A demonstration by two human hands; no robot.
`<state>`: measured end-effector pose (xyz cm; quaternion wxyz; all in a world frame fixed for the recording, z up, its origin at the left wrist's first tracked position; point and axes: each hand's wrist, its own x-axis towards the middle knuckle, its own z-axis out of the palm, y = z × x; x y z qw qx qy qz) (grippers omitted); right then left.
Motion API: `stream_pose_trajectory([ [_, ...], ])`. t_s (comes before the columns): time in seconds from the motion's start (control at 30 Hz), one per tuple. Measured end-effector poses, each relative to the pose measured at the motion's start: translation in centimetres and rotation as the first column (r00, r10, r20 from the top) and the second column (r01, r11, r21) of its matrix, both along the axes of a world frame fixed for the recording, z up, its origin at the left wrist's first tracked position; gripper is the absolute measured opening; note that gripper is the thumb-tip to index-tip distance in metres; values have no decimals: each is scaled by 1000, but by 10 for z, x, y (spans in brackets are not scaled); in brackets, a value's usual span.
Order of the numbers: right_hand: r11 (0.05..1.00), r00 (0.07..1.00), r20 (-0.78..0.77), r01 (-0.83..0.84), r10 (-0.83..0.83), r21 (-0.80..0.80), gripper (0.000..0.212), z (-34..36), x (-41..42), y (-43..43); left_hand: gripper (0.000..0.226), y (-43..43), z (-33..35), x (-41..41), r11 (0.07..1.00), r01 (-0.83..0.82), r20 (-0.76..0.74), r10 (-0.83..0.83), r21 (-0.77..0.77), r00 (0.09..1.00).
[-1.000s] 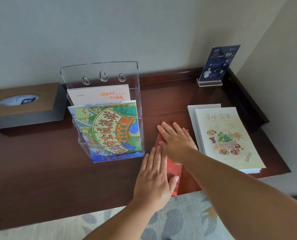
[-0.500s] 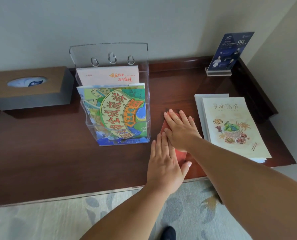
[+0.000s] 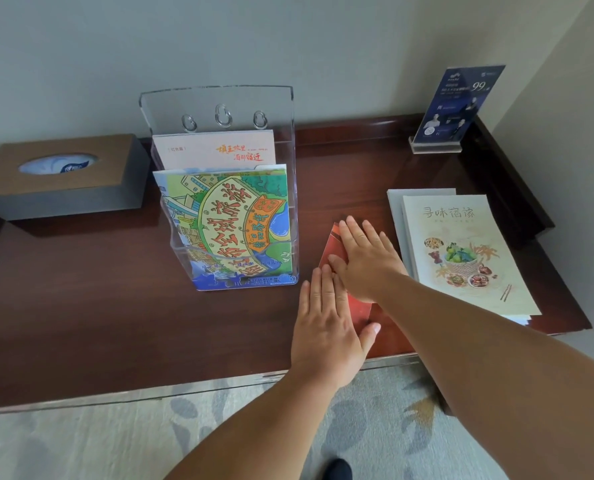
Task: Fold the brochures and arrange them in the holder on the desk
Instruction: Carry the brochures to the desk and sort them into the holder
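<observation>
**The red brochure point(image 3: 360, 311) is pressed flat**

A dark wooden desk point(image 3: 80, 323) is set against a pale wall point(image 3: 80, 64), above patterned carpet point(image 3: 80, 445). The red brochure is mostly hidden under the left hand point(image 3: 326, 327) and right hand point(image 3: 368, 258). A colourful brochure point(image 3: 226, 230) and, behind it, a pale brochure point(image 3: 215, 150) are kept in the clear holder point(image 3: 219, 102). The red brochure is held down on the desk just beside the holder with straight fingers. Nothing is gripped.

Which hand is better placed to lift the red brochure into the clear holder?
Probably the left hand: it presses the near end of the red brochure, thumb at the edge, closer to the clear holder.
</observation>
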<state>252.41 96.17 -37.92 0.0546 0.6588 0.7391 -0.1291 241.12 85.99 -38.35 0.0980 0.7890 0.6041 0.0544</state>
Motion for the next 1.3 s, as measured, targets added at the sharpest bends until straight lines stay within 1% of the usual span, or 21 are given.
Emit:
stream_pose_trajectory([
  [0.03, 1000, 1000, 18, -6, 6, -16, 68, 2, -1, 2, 96, 1, 0, 0, 1000, -3, 11, 3, 0, 1000],
  [0.1, 999, 1000, 6, 12, -12, -47, 68, 8, -1, 2, 96, 0, 0, -1, 1000, 2, 6, -1, -24, 1000],
  [0.17, 996, 994, -62, 83, -85, -32, 68, 16, 1, -4, 93, 2, 4, -2, 999, 12, -12, -12, -53, 1000],
  [0.23, 979, 963, -183, 205, -199, 18, 68, 26, 4, -18, 86, 7, 12, -3, 997, 6, 5, -6, -78, 1000],
  [0.27, 961, 929, -264, 276, -261, 21, 65, 31, 3, -28, 77, 10, 18, -3, 997, -11, 26, 13, -77, 1000],
  [0.3, 936, 873, -358, 351, -330, -7, 60, 35, 0, -39, 65, 12, 24, -4, 997, -35, 45, 38, -64, 998],
  [0.37, 873, 717, -518, 469, -466, -136, 50, 43, -9, -56, 42, 19, 37, -4, 994, -103, 86, 107, -44, 991],
  [0.43, 818, 593, -580, 510, -558, -266, 48, 49, -17, -67, 30, 24, 49, -2, 980, -176, 137, 188, -98, 973],
  [0.47, 797, 549, -594, 517, -588, -312, 49, 51, -18, -69, 31, 26, 54, 0, 967, -204, 158, 228, -153, 961],
  [0.5, 781, 515, -603, 521, -609, -344, 49, 54, -19, -71, 35, 29, 58, 2, 947, -232, 180, 274, -221, 945],
  [0.57, 759, 481, -603, 534, -636, -374, 46, 58, -17, -72, 41, 34, 61, 7, 892, -302, 242, 392, -337, 887],
  [0.67, 728, 449, -595, 564, -666, -390, 40, 60, -14, -77, 37, 41, 58, 9, 790, -414, 313, 575, -452, 756],
  [0.73, 706, 408, -604, 576, -685, -412, 39, 62, -12, -81, 32, 44, 52, 6, 750, -432, 319, 624, -501, 713],
  [0.8, 692, 394, -597, 583, -699, -426, 37, 64, -10, -86, 25, 44, 50, 4, 745, -405, 339, 624, -530, 704],
  [0.9, 690, 406, -589, 598, -699, -408, 33, 69, -8, -91, 12, 42, 57, 3, 794, -314, 384, 546, -520, 744],
  [0.97, 670, 359, -614, 624, -703, -403, 31, 75, -7, -92, 15, 40, 65, 1, 834, -241, 457, 487, -496, 744],
  [1.03, 634, 291, -646, 666, -706, -393, 30, 83, -6, -89, 21, 39, 78, -5, 872, -170, 546, 428, -458, 720],
  [1.1, 624, 238, -697, 687, -677, -372, 27, 93, -7, -85, 21, 42, 94, -17, 906, -138, 608, 376, -401, 699],
  [1.17, 651, 207, -766, 682, -609, -333, 28, 107, -12, -79, 15, 46, 112, -35, 933, -141, 656, 334, -330, 677],
  [1.2, 672, 217, -793, 679, -570, -297, 26, 114, -17, -76, 14, 49, 120, -45, 944, -150, 677, 317, -294, 664],
  [1.3, 753, 283, -855, 635, -434, -172, 16, 140, -41, -64, 13, 58, 141, -80, 963, -201, 717, 268, -179, 644],
])
